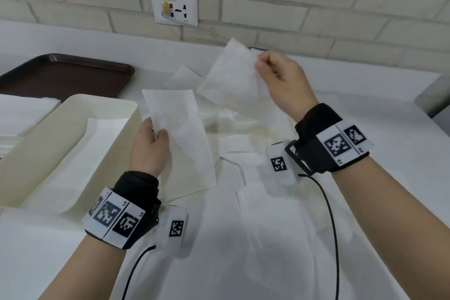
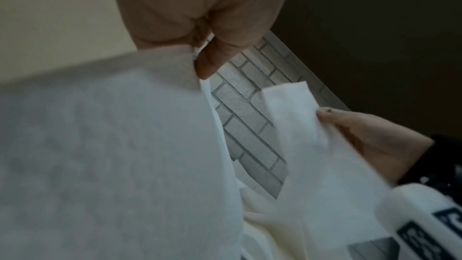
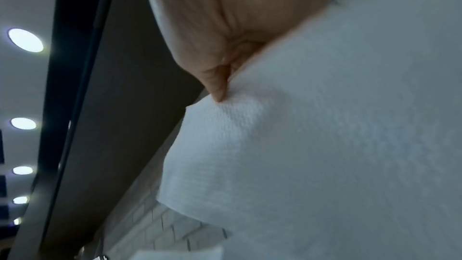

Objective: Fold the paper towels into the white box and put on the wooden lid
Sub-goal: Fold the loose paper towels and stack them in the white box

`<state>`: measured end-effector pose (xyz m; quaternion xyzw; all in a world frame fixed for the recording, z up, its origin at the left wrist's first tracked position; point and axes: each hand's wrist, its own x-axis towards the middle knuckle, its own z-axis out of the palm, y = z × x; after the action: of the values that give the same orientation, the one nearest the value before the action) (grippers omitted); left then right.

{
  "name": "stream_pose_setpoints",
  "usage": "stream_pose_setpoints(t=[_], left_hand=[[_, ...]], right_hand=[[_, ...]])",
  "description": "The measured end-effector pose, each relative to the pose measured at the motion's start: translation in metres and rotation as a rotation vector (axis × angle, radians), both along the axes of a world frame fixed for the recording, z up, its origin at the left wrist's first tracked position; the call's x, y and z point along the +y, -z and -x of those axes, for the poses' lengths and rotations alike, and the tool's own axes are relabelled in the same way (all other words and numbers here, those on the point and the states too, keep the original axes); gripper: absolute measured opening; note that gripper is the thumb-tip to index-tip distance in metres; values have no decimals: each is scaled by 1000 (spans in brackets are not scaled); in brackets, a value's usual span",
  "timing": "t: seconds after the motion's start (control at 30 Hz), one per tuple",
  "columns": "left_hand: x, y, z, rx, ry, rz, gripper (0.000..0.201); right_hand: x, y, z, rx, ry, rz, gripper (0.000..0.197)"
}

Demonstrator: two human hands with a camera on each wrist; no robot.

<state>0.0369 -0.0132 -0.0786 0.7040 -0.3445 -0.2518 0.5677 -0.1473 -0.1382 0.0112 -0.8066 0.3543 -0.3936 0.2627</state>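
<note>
My left hand [image 1: 152,140] pinches the edge of a white paper towel [image 1: 181,136] held above the table, just right of the white box [image 1: 31,153]. In the left wrist view that towel [image 2: 112,155] fills the lower left under my thumb. My right hand [image 1: 272,73] pinches a second paper towel [image 1: 231,75] and holds it up farther back; it also fills the right wrist view [image 3: 325,145]. Beneath both hands lies a loose pile of paper towels [image 1: 243,153]. A sheet lies inside the box [image 1: 80,158]. No wooden lid shows.
A dark brown tray [image 1: 65,75] sits at the back left. A stack of white sheets [image 1: 22,114] lies left of the box. A brick wall with a socket plate [image 1: 174,8] stands behind the white table [image 1: 389,109].
</note>
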Motion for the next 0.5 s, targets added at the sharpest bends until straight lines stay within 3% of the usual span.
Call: stream_pose_setpoints(t=[0.17, 0.37, 0.5], left_hand=[[-3, -20, 16, 16, 35, 64, 23], [-8, -40, 45, 239, 207, 162, 32], [-13, -38, 57, 337, 246, 144, 26]], right_hand=[[13, -19, 0, -371, -54, -273, 24], [19, 4, -16, -358, 88, -603, 20], [19, 27, -25, -335, 133, -773, 14]])
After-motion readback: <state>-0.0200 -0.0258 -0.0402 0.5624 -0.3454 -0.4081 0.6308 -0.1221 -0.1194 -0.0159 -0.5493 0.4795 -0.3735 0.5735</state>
